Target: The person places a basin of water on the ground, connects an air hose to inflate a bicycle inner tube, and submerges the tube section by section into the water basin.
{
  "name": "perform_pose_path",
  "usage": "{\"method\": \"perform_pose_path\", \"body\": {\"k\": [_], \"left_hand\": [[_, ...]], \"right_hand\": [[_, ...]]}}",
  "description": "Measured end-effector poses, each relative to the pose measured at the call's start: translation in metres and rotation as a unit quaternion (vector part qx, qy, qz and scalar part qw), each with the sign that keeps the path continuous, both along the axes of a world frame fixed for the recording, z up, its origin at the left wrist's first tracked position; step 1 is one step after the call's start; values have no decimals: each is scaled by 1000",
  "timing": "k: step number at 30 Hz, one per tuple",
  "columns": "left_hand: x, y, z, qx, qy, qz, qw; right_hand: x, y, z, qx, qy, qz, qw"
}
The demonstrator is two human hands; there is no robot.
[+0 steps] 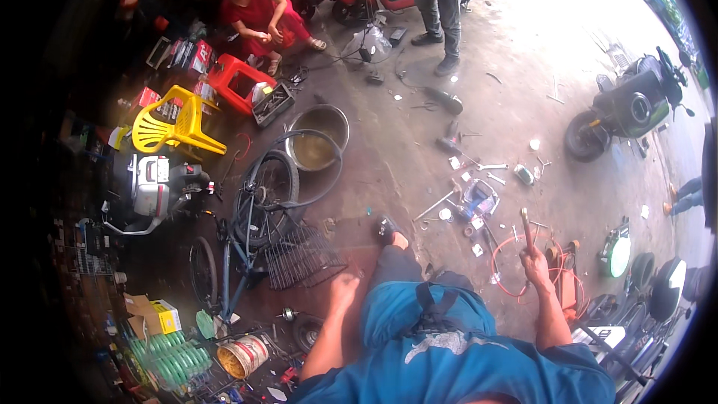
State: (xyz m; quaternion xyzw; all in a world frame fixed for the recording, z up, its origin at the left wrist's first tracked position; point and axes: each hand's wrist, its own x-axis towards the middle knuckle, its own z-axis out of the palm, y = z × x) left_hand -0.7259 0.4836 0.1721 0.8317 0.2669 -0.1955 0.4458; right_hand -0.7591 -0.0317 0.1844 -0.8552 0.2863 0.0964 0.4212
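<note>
My right hand [535, 265] is closed round the brown handle of a short tool [527, 229], which points up and away from me and has a pale metal end. Its exact kind is not clear. To the left, my left hand [345, 289] is curled into a loose fist beside a black wire basket [298, 256]; whatever may be inside the fingers is hidden. The basket lies against a blue bicycle [238, 273]. A loose black tyre [338, 172] loops from the bicycle over the rim of a metal basin [346, 129] with murky water.
Wrenches [493, 167], a drill-like tool [452, 139] and a red hose [494, 256] lie about the floor ahead and right. A yellow chair [179, 116] and red stool [232, 81] stand left. One person [258, 11] sits; another [440, 0] stands ahead. A scooter [628, 108] is parked right.
</note>
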Motion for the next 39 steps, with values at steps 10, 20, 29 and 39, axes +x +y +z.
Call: {"method": "perform_pose_path", "body": {"k": [10,20,29,39], "left_hand": [[-65,74,-67,75,201,-90,973],[129,44,-27,-81,89,186,975],[190,-13,-11,-90,93,259,957],[226,-58,5,-126,120,362,916]], "right_hand": [[-90,17,-54,-86,451,231,858],[97,55,-26,-97,354,172,914],[270,29,-60,-111,329,249,904],[407,19,-48,-137,332,317,877]]}}
